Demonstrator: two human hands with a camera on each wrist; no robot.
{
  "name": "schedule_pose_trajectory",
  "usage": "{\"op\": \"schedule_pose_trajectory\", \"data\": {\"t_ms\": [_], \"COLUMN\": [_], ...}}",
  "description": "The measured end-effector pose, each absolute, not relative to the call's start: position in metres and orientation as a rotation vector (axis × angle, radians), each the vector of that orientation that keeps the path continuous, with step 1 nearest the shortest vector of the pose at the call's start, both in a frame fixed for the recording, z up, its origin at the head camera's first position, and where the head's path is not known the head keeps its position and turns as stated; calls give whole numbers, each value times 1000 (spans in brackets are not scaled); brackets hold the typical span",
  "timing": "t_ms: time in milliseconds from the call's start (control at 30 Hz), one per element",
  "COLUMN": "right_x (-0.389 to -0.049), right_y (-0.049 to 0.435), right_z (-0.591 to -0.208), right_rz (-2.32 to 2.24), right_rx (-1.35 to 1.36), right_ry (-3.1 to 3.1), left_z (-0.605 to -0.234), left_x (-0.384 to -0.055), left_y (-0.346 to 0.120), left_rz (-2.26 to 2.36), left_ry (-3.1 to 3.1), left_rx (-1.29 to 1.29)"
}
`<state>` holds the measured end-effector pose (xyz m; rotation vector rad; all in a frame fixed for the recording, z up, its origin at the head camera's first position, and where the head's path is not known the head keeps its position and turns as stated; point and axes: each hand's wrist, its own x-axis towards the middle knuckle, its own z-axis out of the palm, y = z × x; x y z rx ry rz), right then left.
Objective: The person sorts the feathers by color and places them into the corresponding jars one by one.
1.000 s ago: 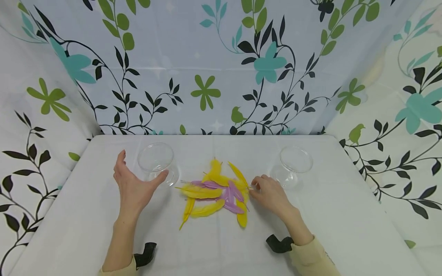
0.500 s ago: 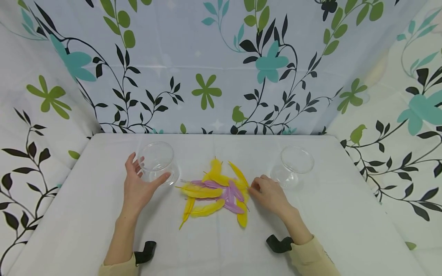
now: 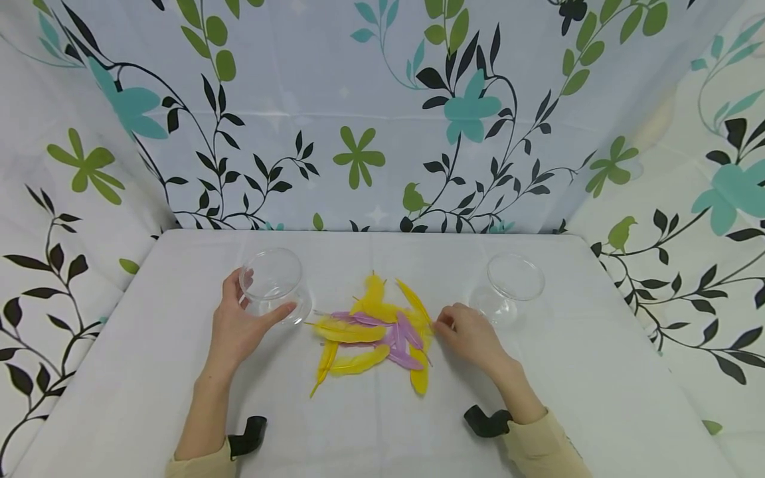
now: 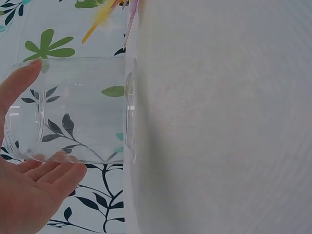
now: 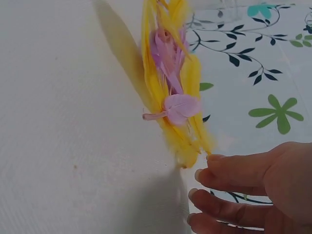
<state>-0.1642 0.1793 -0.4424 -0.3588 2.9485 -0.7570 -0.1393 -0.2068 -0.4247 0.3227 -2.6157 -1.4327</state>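
Note:
A clear glass jar (image 3: pixel 273 282) stands on the table at the left, its side facing me in the left wrist view. My left hand (image 3: pixel 238 328) wraps it, thumb along the near right side and fingers (image 4: pixel 63 178) round the other. In the middle lies a loose pile of yellow feathers (image 3: pixel 349 332) and purple feathers (image 3: pixel 409 330). At the pile's right edge my right hand (image 3: pixel 469 335) pinches the tip of a yellow feather (image 3: pixel 414 299) between thumb and forefinger. The other right fingers (image 5: pixel 229 209) are bent and hold nothing.
A second clear glass jar (image 3: pixel 515 277) stands just beyond my right hand. White cloth (image 3: pixel 370 431) covers the table. Patterned curtains (image 3: pixel 269 79) hang behind and at both sides. A black wrist mount (image 3: pixel 248 435) sits at my left cuff, another (image 3: pixel 487 421) at the right.
My left hand has moved right and its fingers have closed in round the left jar. The right hand's fingers have drawn together at the feather's tip; the pile looks the same.

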Motion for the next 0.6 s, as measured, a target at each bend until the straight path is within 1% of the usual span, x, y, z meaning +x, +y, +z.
{"op": "schedule_pose_trajectory", "data": {"t_ms": [267, 600], "right_x": [-162, -158], "right_y": [179, 182], "right_z": [-428, -418], "right_rz": [-916, -1165], "right_rx": [-365, -486], "right_ry": [2998, 3067], "left_z": [-423, -422], "left_x": [-137, -137], "left_y": [-209, -213], "left_rz": [-1463, -1456], "left_ry": [-2619, -2686], "left_rx": [291, 268]}}
